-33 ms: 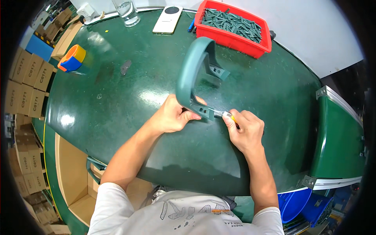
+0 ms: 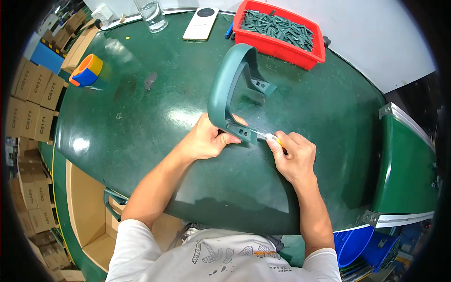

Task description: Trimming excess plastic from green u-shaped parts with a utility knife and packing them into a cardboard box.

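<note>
My left hand [image 2: 210, 137] is closed around the near end of a curved dark-green plastic handle [image 2: 223, 89], its thumb pressing beside a flat tab with small square holes. The arch of the handle stands up from the tabletop, and its other end, with a similar holed tab, points to the far right. In my right hand [image 2: 296, 154] is a utility knife [image 2: 279, 140], gripped in closed fingers, with some yellow showing. Its silver front part meets the edge of the near tab. The blade's tip is too small to make out.
On the green table [image 2: 141, 122] stand a red bin [image 2: 282, 49] of small green strips, a white phone [image 2: 202, 26], a glass of water [image 2: 152, 19] and a yellow-blue tape roll [image 2: 87, 70]. An open carton [image 2: 87, 207] is at the lower left, stacked cartons [image 2: 30, 98] beyond.
The handle's arch has tipped very slightly to the left. Both hands stay in nearly the same place, with the knife still at the tab's edge.
</note>
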The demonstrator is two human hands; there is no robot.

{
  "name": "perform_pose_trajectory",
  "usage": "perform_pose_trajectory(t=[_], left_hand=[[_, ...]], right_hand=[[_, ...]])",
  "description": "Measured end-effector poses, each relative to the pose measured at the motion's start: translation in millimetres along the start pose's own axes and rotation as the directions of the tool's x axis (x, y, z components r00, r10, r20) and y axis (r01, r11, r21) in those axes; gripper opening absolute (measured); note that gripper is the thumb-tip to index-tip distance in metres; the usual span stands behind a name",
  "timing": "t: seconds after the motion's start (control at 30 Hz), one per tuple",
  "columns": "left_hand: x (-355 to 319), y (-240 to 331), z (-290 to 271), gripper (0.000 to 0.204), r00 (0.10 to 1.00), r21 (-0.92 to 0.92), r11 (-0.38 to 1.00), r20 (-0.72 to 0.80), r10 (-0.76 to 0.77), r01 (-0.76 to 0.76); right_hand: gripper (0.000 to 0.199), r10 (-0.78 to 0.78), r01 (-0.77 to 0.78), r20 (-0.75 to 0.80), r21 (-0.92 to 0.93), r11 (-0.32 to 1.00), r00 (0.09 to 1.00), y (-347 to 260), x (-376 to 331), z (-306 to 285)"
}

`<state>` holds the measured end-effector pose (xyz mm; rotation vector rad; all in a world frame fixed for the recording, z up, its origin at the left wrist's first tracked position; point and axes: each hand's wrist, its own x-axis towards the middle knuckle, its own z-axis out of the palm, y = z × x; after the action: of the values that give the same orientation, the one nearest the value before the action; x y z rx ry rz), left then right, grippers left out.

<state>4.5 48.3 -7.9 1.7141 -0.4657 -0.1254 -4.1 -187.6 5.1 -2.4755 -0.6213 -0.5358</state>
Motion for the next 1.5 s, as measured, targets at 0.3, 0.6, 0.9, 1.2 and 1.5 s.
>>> perform_pose_trajectory(t=[0.3, 0.6, 0.9, 1.2, 1.5], left_hand=[[8, 2, -5, 0.033, 0.969, -0.03, 0.976, -0.127, 0.211, -0.216], [6, 1, -3, 0.038, 0.953, -0.238, 0.925, -0.14, 0.268, -0.295], [6, 2, -2, 0.037, 0.952, -0.273, 0.913, -0.133, 0.276, -0.303], [3, 4, 1, 0.039, 0.973, -0.29, 0.93, -0.116, 0.199, -0.224], [0, 9, 5, 0.038, 0.984, -0.274, 0.945, -0.067, 0.165, -0.177]], right_hand=[[0.022, 0.007, -0.012, 0.017, 0.255, 0.967, 1.0, 4, -1, -10], [0.027, -0.035, 0.013, 0.047, 0.412, 0.911, 0.998, -2, -2, -15], [0.026, -0.095, 0.063, 0.055, 0.428, 0.901, 0.994, -3, -1, -14], [0.025, -0.114, 0.087, 0.045, 0.397, 0.914, 0.992, -3, 1, -15], [0.023, -0.094, 0.085, 0.012, 0.337, 0.938, 0.995, -5, 0, -16]])
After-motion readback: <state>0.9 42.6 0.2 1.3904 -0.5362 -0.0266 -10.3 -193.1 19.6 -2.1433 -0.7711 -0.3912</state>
